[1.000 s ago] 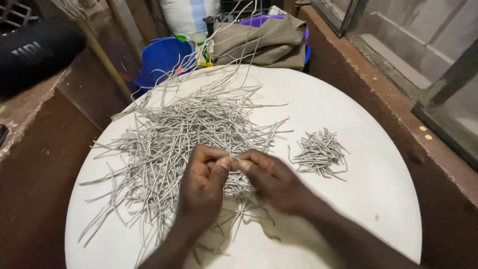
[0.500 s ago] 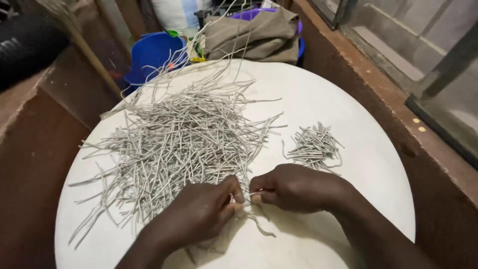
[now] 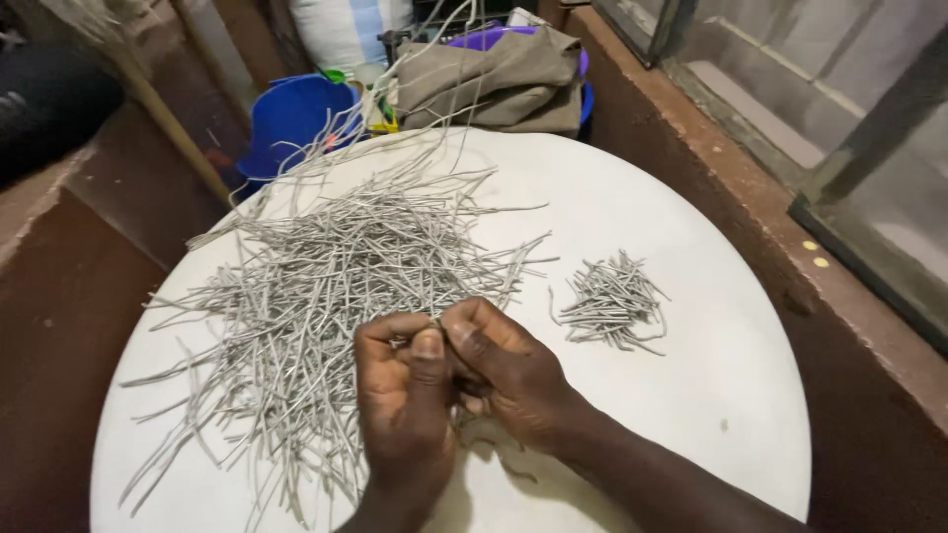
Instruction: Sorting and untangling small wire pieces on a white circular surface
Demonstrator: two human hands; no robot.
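Head view, single entry, places referred to the round white table. Left hand and right hand are held together over the near middle of the table, fingers curled and thumbs pressed inward; a thin grey strand is pinched between the fingertips of both hands where they meet, only a short part of it being visible. Whether it is being bent, twisted or snapped cannot be told.

Step judged to be in hand: one strand from the stock is being worked between the fingers. The next move is judged to call for a firm two-sided pinch kept close to the working point, since the strand is thin and slips easily.

A large loose heap of long grey strands is spread over the left and middle of the table, its near edge touching and passing under the hands. A small pile of short grey pieces is laid on the right side of the table, apart from the right hand.

Beyond the far edge of the table: a blue bucket and a folded olive cloth.
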